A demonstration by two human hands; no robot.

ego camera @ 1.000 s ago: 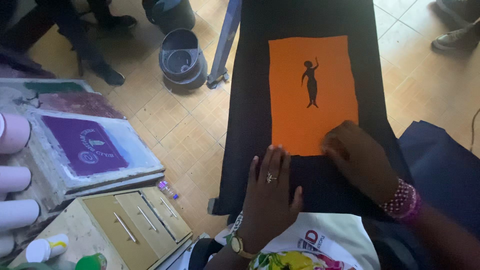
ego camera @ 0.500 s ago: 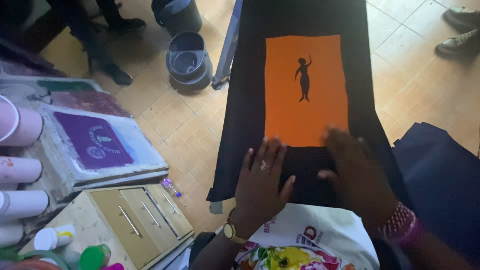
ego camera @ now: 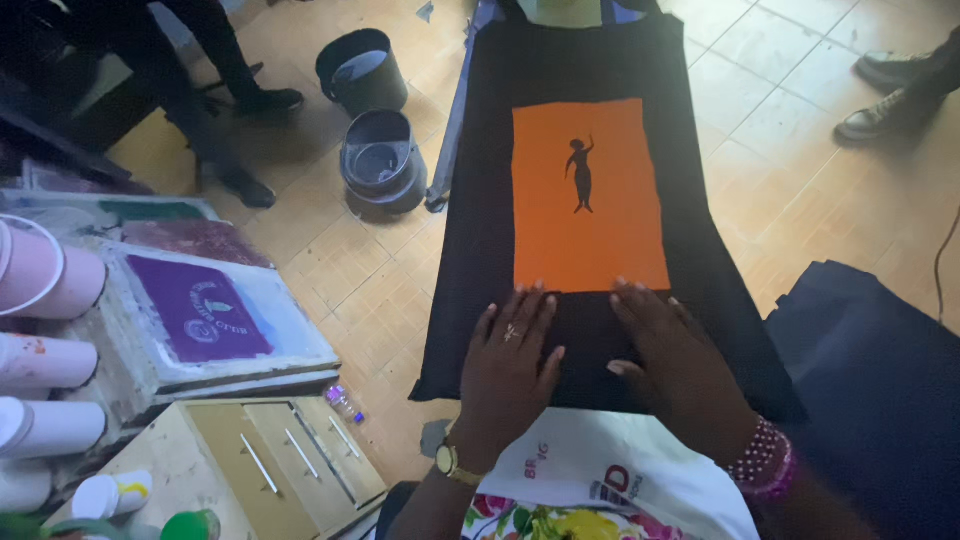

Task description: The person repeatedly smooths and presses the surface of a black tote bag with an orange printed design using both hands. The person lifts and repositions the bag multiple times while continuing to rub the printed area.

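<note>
Far left: pale cylindrical containers (ego camera: 40,275), then a framed screen with a purple panel (ego camera: 205,320) and a wooden frame (ego camera: 285,470) below it. Two dark buckets (ego camera: 380,160) stand on the tiled floor just beside the board's left edge.

Centre: black fabric (ego camera: 480,250) laid flat on a long board, orange printed rectangle (ego camera: 590,195) with a small black figure in the middle.

Left hand (ego camera: 510,365): flat, fingers spread apart, palm down on the black fabric, fingertips just short of the orange's lower edge; grips nothing. Right hand (ego camera: 680,360): same, flat and open, fingertips touching that lower edge.

Risk, as I judge it: if the orange is wet, fingertips sliding upward would smear it. Uneven pressing could also shift or wrinkle the fabric.

Right: a dark blue cloth (ego camera: 870,370).
</note>
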